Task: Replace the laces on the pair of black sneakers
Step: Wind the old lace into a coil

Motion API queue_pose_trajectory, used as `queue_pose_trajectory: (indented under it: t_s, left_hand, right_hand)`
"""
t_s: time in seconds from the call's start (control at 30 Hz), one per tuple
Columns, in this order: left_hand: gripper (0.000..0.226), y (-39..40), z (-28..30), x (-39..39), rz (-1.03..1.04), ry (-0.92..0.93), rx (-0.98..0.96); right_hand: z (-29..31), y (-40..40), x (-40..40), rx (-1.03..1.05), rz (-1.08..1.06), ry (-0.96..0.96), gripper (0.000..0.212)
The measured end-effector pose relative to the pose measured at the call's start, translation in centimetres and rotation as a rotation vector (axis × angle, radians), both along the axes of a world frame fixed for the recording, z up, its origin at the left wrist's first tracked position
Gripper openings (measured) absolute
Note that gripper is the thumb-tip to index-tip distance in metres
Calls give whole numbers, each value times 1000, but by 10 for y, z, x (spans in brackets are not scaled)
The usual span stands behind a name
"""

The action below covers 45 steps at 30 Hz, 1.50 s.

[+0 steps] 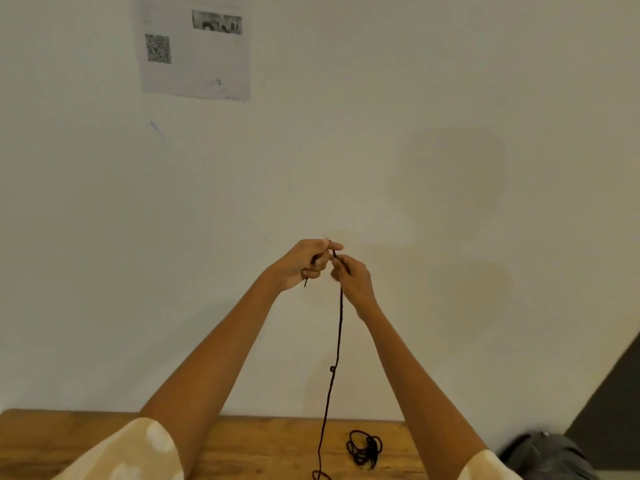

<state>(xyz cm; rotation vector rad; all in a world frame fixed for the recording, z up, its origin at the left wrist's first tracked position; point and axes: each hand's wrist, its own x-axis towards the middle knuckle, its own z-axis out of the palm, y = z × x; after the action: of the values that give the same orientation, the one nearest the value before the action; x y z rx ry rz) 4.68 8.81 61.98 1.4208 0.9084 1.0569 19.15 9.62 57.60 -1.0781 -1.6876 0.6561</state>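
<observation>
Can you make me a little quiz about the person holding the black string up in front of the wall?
1. True or false: both hands hold the black lace up above the wooden table.
2. What lies on the table near the right arm? A) scissors B) a bundled black lace C) a cup
3. What hangs on the wall at the top left?

Key:
1. True: left hand and right hand both pinch it.
2. B
3. A printed paper sheet.
</observation>
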Motion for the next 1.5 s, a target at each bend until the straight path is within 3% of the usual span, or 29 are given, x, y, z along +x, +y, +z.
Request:
queue_pose_trajectory:
  t_s: [0.13,0.23,0.33,0.43,0.53,0.77,0.87,0.97,1.13,1.3,1.43,1.5]
  left_hand:
    - [27,-3,2,14,-194,53,23]
    - [19,-6,5,11,-338,-73,-84]
    - [35,-6,3,10,-244,-9,-179]
    - [36,0,-5,12,-86,92,-98]
    - [29,3,-11,16,-41,-91,-30]
    - [41,9,-10,9,123,-352,92]
    - [48,10,-12,3,159,-255,129]
    - [45,4,-12,6,104,-74,167]
    - [38,-14,-5,9,-87,-32,77]
    - [35,-27,2,-5,-292,-42,12]
    - [39,-26,4,-9,-236,-208,38]
    - [43,-21,1,-10,-112,-235,12]
  right_hand:
    - [3,-3,-2,-85,43,236,21]
    - [12,-3,4,-23,4,341,15]
    - [18,4,12,40,5,278,7]
    - [17,16,15,74,-30,196,12]
    - [12,20,15,104,-46,92,15]
    - [-3,7,13,17,100,-205,21]
    - [8,-4,16,-26,236,-329,29]
    - [34,-5,12,64,271,-469,33]
    - [86,15,10,170,94,-259,32]
    - [85,31,6,104,107,-303,35]
    - [45,24,5,-31,186,-193,25]
    - [25,15,4,-77,188,-254,26]
